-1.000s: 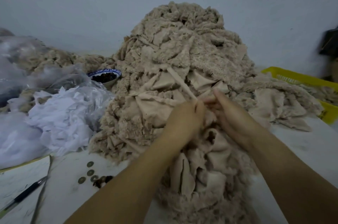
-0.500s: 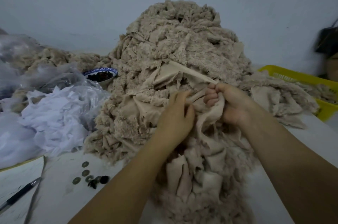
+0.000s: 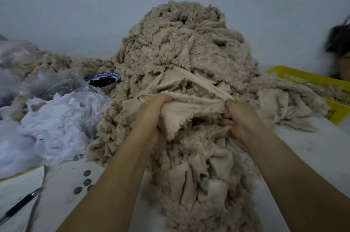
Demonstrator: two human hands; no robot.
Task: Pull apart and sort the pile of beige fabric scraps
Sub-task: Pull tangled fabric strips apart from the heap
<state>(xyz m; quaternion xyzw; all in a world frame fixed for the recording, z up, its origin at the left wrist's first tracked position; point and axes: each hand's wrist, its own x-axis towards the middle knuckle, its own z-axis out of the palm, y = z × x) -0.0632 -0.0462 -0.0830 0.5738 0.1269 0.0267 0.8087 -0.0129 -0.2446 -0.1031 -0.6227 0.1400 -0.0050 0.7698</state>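
A tall pile of beige fleecy fabric scraps (image 3: 189, 46) fills the middle of the table and spills toward me. In front of it, my left hand (image 3: 151, 116) grips the left end of one beige scrap (image 3: 181, 112). My right hand (image 3: 240, 116) grips its right end. The scrap is stretched flat between the two fists, its frayed lower corner hanging down. A thin beige strip (image 3: 200, 82) runs taut from my right fist up into the pile.
White scraps and clear plastic bags (image 3: 47, 118) lie at the left. A blue-rimmed bowl (image 3: 103, 80) sits behind them. A yellow basket (image 3: 312, 78) holds beige scraps at the right. Coins (image 3: 85, 182), a pen (image 3: 19, 207) and paper lie front left.
My hands have moved apart, left hand leftward and right hand rightward, stretching a scrap between them. My left hand has closed onto the scrap.
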